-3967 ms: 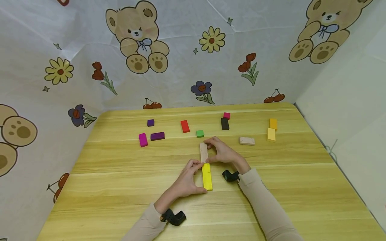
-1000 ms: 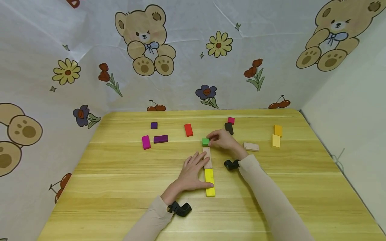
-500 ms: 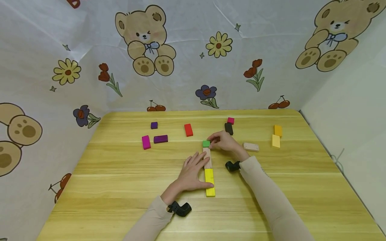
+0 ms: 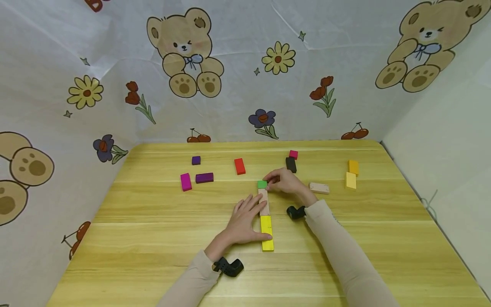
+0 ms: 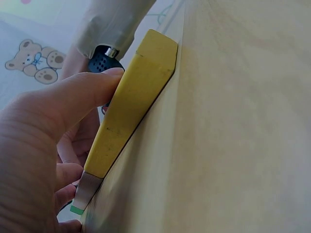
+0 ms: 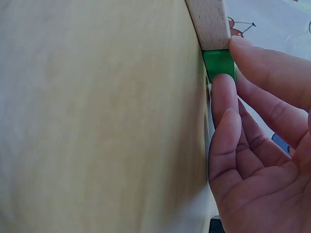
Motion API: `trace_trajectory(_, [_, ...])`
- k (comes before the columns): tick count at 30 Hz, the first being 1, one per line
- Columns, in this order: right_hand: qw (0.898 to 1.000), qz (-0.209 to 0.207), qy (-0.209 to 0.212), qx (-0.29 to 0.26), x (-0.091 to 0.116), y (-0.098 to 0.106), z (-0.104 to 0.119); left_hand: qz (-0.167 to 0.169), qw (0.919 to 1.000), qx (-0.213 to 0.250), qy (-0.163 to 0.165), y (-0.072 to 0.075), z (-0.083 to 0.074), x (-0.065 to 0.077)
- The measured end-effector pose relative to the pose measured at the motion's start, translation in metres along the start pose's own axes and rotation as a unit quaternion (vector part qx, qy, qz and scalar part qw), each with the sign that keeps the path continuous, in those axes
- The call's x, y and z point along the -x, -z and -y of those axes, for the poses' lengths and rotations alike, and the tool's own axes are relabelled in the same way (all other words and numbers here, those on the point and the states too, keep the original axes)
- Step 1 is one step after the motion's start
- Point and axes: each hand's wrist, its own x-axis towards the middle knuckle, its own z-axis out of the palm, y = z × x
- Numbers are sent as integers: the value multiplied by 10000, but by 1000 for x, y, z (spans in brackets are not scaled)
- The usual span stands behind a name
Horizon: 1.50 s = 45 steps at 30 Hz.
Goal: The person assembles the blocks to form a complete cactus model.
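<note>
A yellow block (image 4: 266, 226), a plain wooden block (image 4: 265, 212) and a small green block (image 4: 262, 184) lie end to end in a line on the table. My left hand (image 4: 241, 224) rests across the line with fingers spread, thumb on the yellow block (image 5: 131, 102) and fingertips on the wooden one. At the far end, my right hand (image 4: 285, 181) pinches the green block between thumb and a finger. In the right wrist view, the green block (image 6: 219, 63) sits flush against the end of the wooden block (image 6: 210, 24).
Behind the line lie a red block (image 4: 239, 166), a black block (image 4: 291, 164) and a small crimson block (image 4: 293, 154). Purple blocks (image 4: 204, 178) and a magenta block (image 4: 186, 181) lie left. Another wooden block (image 4: 319, 188), an orange block (image 4: 353, 167) and a pale yellow block (image 4: 350, 180) lie right.
My right hand has gone from the wooden block to the green block and brought it against the wooden block's end. My left hand has shifted to lie over the yellow and wooden blocks.
</note>
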Motion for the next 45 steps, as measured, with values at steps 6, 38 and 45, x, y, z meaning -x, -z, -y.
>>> trace_trajectory(6, [10000,-5,3,16,4,0,0,24,10000,-3,19,-1,1,0])
trace_trajectory(38, [9714,-2274,-604,-305,129,64,-59,-61,10000,23,-58,-1,-1,1])
trace_trajectory(45, [9691,-2343,-771,-71,131,65,-72,-93,9999,24,-36,-4,2,0])
